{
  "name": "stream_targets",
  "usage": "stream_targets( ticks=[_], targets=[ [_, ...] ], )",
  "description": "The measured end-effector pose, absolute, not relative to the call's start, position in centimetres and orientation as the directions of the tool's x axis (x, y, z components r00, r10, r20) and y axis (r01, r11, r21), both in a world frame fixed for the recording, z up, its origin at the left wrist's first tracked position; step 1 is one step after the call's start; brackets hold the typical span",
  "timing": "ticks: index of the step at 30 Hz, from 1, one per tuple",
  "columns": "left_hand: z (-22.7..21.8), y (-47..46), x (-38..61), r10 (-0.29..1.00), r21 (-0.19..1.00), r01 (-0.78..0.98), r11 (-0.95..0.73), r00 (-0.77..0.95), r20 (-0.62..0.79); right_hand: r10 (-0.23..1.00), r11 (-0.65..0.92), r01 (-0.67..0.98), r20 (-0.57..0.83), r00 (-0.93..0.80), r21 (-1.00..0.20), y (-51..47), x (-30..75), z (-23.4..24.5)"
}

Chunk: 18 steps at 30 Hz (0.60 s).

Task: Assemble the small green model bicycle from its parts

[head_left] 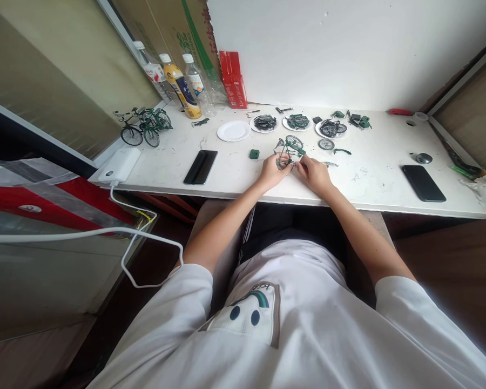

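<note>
A small green model bicycle (289, 148), partly built, rests on the white table (235, 173) in front of me. My left hand (273, 170) is closed on its near frame from the left. From the right, my right hand (312, 172) pinches a tiny part against the same frame; the part is too small to make out. A loose wheel (326, 144) and a curved green piece (342, 152) lie just right of the model. A small green block (254, 154) sits to its left.
Paper plates (234, 131) with wheels and green parts line the back. Two finished model bicycles (143, 125) stand far left beside several bottles (182, 86) and a red box (233, 79). Two phones (201, 166) (423, 182) and a white power bank (119, 165) lie on the table.
</note>
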<state>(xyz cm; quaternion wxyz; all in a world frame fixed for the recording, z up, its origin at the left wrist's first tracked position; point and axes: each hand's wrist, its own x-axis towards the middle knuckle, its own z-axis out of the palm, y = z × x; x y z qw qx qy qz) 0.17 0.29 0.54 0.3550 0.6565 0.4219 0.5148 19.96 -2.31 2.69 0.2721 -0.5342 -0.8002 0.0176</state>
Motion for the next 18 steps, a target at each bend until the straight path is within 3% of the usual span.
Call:
stream_targets(
  ticks=[18],
  targets=[
    [0.77,-0.11,0.13,0.917,0.889,0.223,-0.399,0.114,0.383,0.874,0.401,0.853,0.419,-0.247,-0.334,-2.9,19.92,3.29]
  ],
)
